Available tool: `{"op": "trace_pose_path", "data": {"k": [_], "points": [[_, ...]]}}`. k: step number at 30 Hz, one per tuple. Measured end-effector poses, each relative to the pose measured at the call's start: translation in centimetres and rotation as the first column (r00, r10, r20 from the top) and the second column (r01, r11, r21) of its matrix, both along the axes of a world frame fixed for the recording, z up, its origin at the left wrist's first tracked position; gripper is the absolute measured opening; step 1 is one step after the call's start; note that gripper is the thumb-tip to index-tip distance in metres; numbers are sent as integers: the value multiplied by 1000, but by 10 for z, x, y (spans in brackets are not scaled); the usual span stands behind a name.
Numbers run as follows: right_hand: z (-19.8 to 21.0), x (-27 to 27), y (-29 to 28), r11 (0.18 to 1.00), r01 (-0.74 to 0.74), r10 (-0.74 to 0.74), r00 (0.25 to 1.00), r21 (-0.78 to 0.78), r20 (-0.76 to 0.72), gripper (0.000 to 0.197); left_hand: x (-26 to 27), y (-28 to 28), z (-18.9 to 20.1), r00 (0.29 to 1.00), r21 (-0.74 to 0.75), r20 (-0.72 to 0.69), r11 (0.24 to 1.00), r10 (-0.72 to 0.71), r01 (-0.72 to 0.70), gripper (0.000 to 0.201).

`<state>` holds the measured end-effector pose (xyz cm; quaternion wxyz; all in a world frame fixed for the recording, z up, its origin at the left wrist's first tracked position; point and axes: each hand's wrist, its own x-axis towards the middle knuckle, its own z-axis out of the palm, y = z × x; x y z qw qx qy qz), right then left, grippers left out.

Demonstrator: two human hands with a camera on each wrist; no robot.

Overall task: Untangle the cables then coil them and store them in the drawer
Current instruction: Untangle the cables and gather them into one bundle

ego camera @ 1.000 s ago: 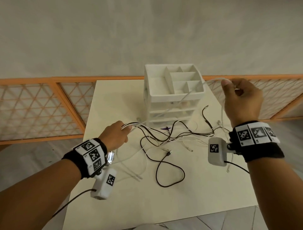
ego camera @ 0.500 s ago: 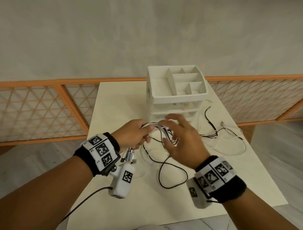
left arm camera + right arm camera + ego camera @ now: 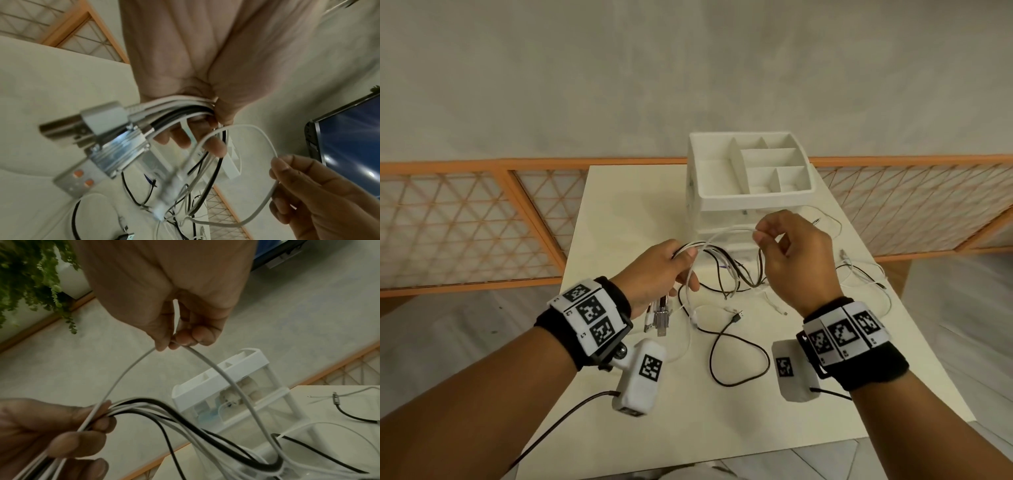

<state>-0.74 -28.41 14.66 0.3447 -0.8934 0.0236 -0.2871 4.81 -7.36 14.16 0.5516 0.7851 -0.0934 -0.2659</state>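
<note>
My left hand (image 3: pixel 671 270) grips a bundle of white and black cables (image 3: pixel 180 107) above the table, their metal plugs (image 3: pixel 659 317) hanging below the palm. My right hand (image 3: pixel 784 246) pinches one white cable (image 3: pixel 726 234) between thumb and forefinger, raised in front of the white drawer unit (image 3: pixel 750 192). That cable (image 3: pixel 224 374) arcs from the left-hand bundle up to the pinch and down again. A loose black cable (image 3: pixel 739 356) loops on the table (image 3: pixel 722 428) between my wrists. More white cable (image 3: pixel 866 277) lies at the right.
The drawer unit has an open divided tray on top and clear drawers below, with something inside the top drawer (image 3: pixel 230 399). An orange lattice fence (image 3: pixel 465 219) runs behind the table. A dark screen (image 3: pixel 349 139) and a green plant (image 3: pixel 30 275) stand off the table.
My right hand came in from the far right to the bundle, then lifted up and right with one white cable pinched. The left hand rose slightly, keeping hold of the bundle.
</note>
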Motion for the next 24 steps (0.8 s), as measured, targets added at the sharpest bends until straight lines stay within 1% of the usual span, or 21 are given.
{"op": "trace_pose_path", "data": {"k": [5, 7, 9, 10, 12, 13, 15, 16, 17, 18, 19, 20, 21, 22, 23, 24], "points": [[-9, -10, -6, 1000, -14, 15, 998, 20, -61, 8, -5, -2, 2, 990, -155, -131, 985, 51, -71, 26], [-10, -14, -8, 997, -54, 61, 984, 47, -168, 9, -6, -2, 3, 989, -165, -136, 983, 53, -75, 27], [-11, -17, -11, 995, -94, 101, 941, 36, -323, 13, -6, -3, 1, 992, -155, -114, 986, 51, -68, 25], [-11, -18, -12, 995, -100, 95, 923, 6, -372, 15, -5, -3, 1, 994, -134, -95, 989, 45, -58, 26], [-5, -18, -11, 995, -96, 83, 909, -10, -408, 15, -4, -4, 0, 999, -71, -46, 997, 21, -24, 31], [-1, -18, -9, 995, -99, 87, 903, -8, -420, 22, -4, -4, 0, 1000, -40, -21, 999, 1, -2, 34], [7, -17, -2, 991, -131, 114, 863, 0, -492, 57, -6, -7, 4, 996, 30, 64, 998, -60, 58, 38], [10, -15, 4, 987, -158, 126, 836, -13, -534, 63, -7, -8, 6, 985, 72, 137, 993, -104, 95, 39], [8, -13, 10, 980, -199, 149, 814, -29, -562, 56, -10, -10, 10, 967, 107, 209, 986, -149, 128, 40], [1, -10, 16, 972, -230, 163, 799, -43, -579, 40, -13, -12, 14, 945, 123, 269, 980, -184, 156, 40], [-9, -7, 18, 970, -238, 159, 773, -49, -614, 23, -14, -13, 18, 928, 120, 312, 978, -202, 173, 41], [-19, -6, 16, 972, -231, 137, 718, -49, -683, 17, -16, -11, 24, 921, 98, 336, 980, -199, 176, 42], [-29, -6, 8, 974, -218, 93, 631, -62, -770, 20, -15, -8, 29, 918, 74, 351, 983, -184, 169, 42], [-37, -7, -4, 974, -212, 42, 521, -81, -852, 23, -14, -2, 32, 913, 68, 367, 984, -177, 164, 42], [-42, -7, -22, 976, -196, -7, 428, -100, -904, 24, -12, 6, 33, 906, 91, 377, 981, -193, 171, 41], [-44, -7, -41, 979, -149, -67, 399, -136, -914, 24, -9, 14, 31, 896, 149, 373, 969, -240, 197, 40]]}}
